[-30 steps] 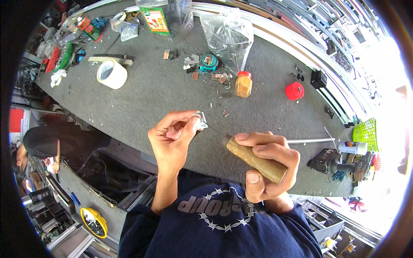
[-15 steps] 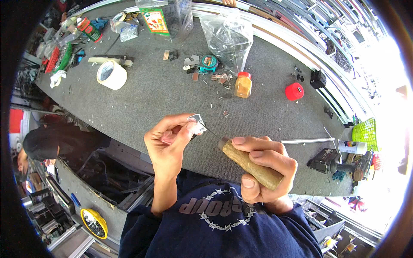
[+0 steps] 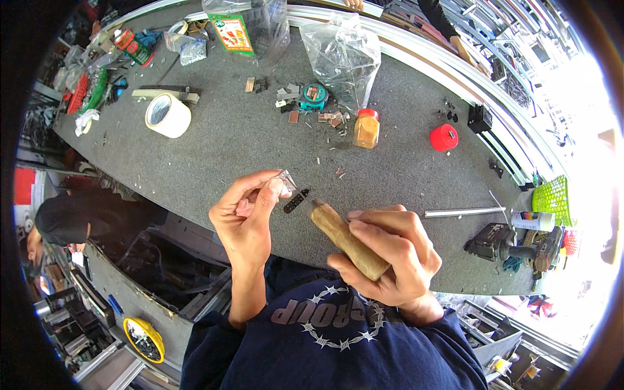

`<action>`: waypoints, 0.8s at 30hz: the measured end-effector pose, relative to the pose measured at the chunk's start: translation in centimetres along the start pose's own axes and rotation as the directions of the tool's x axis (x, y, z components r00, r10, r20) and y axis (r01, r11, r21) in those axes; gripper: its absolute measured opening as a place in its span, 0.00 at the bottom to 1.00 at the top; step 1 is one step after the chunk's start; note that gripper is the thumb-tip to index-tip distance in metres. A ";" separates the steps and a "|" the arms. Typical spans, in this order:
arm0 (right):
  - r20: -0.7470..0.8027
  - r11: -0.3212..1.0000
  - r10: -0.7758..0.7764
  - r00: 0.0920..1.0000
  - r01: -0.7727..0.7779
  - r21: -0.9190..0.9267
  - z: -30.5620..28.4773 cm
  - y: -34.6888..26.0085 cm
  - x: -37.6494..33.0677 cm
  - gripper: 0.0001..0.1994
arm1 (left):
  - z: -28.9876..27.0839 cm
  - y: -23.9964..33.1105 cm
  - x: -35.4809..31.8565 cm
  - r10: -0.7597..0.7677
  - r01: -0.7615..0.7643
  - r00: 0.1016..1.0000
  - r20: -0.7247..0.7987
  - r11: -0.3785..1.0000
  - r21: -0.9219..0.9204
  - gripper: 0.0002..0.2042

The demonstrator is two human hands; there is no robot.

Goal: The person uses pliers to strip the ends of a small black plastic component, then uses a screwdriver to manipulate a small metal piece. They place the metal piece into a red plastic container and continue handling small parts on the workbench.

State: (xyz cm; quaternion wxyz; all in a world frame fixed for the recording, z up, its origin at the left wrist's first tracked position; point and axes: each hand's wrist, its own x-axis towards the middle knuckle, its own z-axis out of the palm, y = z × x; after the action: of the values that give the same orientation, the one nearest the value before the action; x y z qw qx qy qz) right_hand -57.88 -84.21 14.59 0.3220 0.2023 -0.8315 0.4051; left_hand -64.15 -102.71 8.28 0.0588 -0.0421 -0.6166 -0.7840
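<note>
My left hand pinches a small clear-and-silvery flat piece between thumb and fingers, above the carpeted bench. In my right hand is a hand tool with a thick wooden handle, its metal collar tilted toward the left hand; its slim shaft hardly shows now. Between the two hands a small black strip with holes is visible; whether it lies on the bench or is held up, I cannot tell. The tool's collar is close to that strip, with a gap seen between them.
On the grey bench are a tape roll, a teal tape measure, a red-lidded jar, a red container and a cordless drill. A co-worker bends at the left; another person's arm shows beyond.
The tool in my right hand has shifted left and its shaft has left the small piece. My left hand moved slightly left, and the black strip now shows. Another person's arm has appeared at the top.
</note>
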 end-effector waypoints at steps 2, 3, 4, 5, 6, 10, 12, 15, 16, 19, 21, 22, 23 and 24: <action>0.075 0.990 0.092 0.993 -0.083 -0.117 -0.8 -0.3 -0.1 0.24 | -0.1 0.1 0.1 0.053 -0.053 0.998 0.018 0.998 -0.017 0.08; 0.125 0.985 0.126 0.984 -0.108 -0.138 -1.2 -0.2 0.0 0.23 | 0.0 0.1 0.0 0.057 -0.057 0.998 0.004 0.998 0.015 0.08; 0.173 0.978 0.159 0.972 -0.132 -0.160 -1.6 -0.2 0.0 0.22 | 0.1 0.2 -0.3 0.066 -0.066 0.998 -0.009 0.997 0.047 0.08; 0.148 0.966 0.210 0.966 -0.183 -0.182 -1.3 -0.2 -0.1 0.21 | 0.2 0.3 -0.4 0.076 -0.075 0.997 -0.022 0.994 0.078 0.08; 0.126 0.966 0.215 0.968 -0.192 -0.174 -1.2 -0.2 -0.1 0.20 | 0.3 0.3 -0.5 0.087 -0.084 0.996 -0.033 0.994 0.076 0.08; 0.015 0.965 0.231 0.973 -0.227 -0.134 -0.5 -0.2 -0.4 0.17 | 0.8 0.0 -0.6 0.196 -0.187 0.979 -0.056 0.973 0.134 0.07; -0.006 0.978 0.197 0.980 -0.197 -0.070 -0.5 -0.2 -0.5 0.16 | 1.0 -0.2 -0.6 0.251 -0.237 0.966 -0.069 0.958 0.159 0.07; 0.094 0.985 0.154 0.984 -0.146 -0.088 -0.5 -0.2 -0.8 0.20 | 1.0 -0.3 -0.8 0.283 -0.265 0.953 -0.108 0.952 0.153 0.07; 0.102 0.987 0.144 0.984 -0.135 -0.088 -0.5 -0.1 -1.0 0.20 | 1.0 -0.3 -0.8 0.295 -0.273 0.948 -0.118 0.947 0.167 0.07; 0.126 0.958 0.287 0.950 -0.283 -0.050 -0.1 -0.3 -1.4 0.16 | 0.7 -0.3 -0.8 0.374 -0.336 0.919 -0.121 0.908 0.252 0.07; 0.142 0.912 0.405 0.903 -0.410 0.003 0.0 -0.6 -1.7 0.10 | 0.5 -0.4 -0.7 0.465 -0.416 0.880 -0.093 0.852 0.319 0.08; 0.211 0.842 0.509 0.834 -0.534 0.077 -0.1 -0.8 -1.8 0.09 | 0.4 -0.4 -0.5 0.520 -0.468 0.852 -0.068 0.812 0.349 0.09; 0.287 0.749 0.596 0.750 -0.648 0.139 -0.2 -0.9 -1.9 0.09 | 0.3 -0.4 -0.5 0.572 -0.517 0.819 -0.041 0.768 0.377 0.09; 0.370 0.625 0.673 0.640 -0.760 0.178 -0.3 -0.9 -1.9 0.09 | 0.2 -0.3 -0.5 0.585 -0.536 0.811 -0.019 0.754 0.380 0.10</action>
State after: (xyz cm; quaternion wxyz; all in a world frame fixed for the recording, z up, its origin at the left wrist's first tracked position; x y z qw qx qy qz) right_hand -55.84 -84.38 13.90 -0.0210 -0.0475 -0.8007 0.5968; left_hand -63.68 -102.46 7.90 0.3398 -0.1601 -0.7016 -0.6056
